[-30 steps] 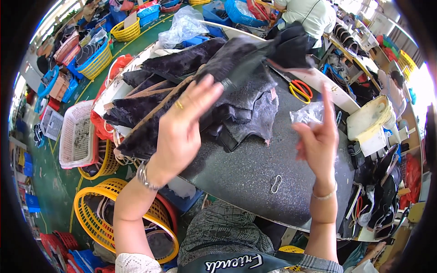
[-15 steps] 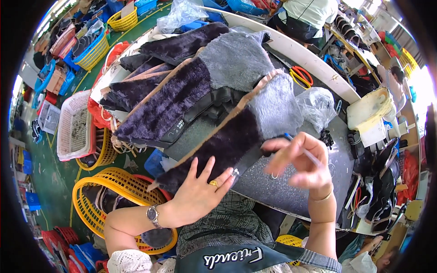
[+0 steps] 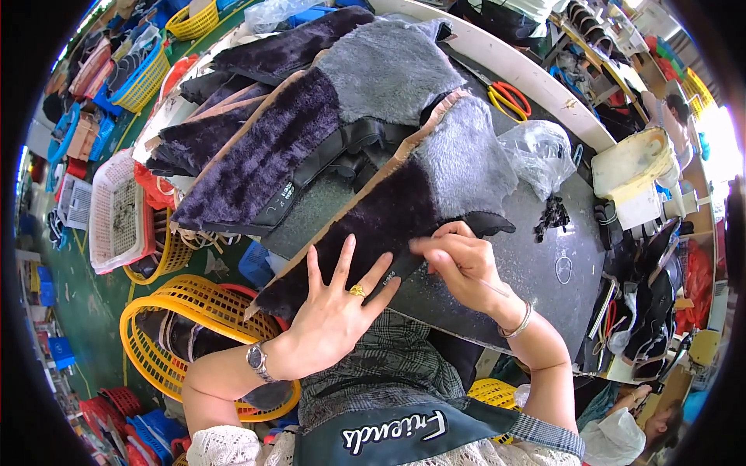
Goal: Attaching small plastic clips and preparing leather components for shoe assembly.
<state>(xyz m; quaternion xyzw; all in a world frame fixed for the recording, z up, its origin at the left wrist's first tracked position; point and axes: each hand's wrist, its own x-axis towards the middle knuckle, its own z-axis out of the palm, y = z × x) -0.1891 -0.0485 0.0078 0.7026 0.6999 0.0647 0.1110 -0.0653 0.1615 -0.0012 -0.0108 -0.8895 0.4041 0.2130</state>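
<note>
Now lying flat on the dark worktable point(image 3: 536, 256): the fur-lined piece point(image 3: 404, 202), purple pile toward the body, grey pile farther off, tan edge along its left side. Half a second back, held partly lifted and tilted between the hands; a second back, bunched up high over the table in a dark heap. So: spread out, pile up, settled near the table's front edge and reaching diagonally up toward the clear plastic bag point(image 3: 540, 147).

Left hand point(image 3: 334, 311) down on the near corner of the piece, fingers fanned wide and straight, gripping nothing, only pressing the purple pile flat; gold ring point(image 3: 357, 291) on one finger, watch point(image 3: 259, 359) at the wrist. Earlier raised in the air with the material in its grasp.

Right hand point(image 3: 458, 260) lowered onto the black strip along the piece's near edge, fingertips drawn close together around a thin pale stick point(image 3: 486, 283) slanting back toward the bracelet point(image 3: 517, 322). Tip of the stick hidden under the fingers; contact with the strip not certain. A second ago, lifted clear of the table with fingers up.

Judging from this: handling and turning over, piece pinned and steady, work with the stick along the near edge in hand.

Unmoved behind: second fur piece point(image 3: 256, 155), red-handled scissors point(image 3: 509, 97), yellow basket point(image 3: 179, 311) at the left
</note>
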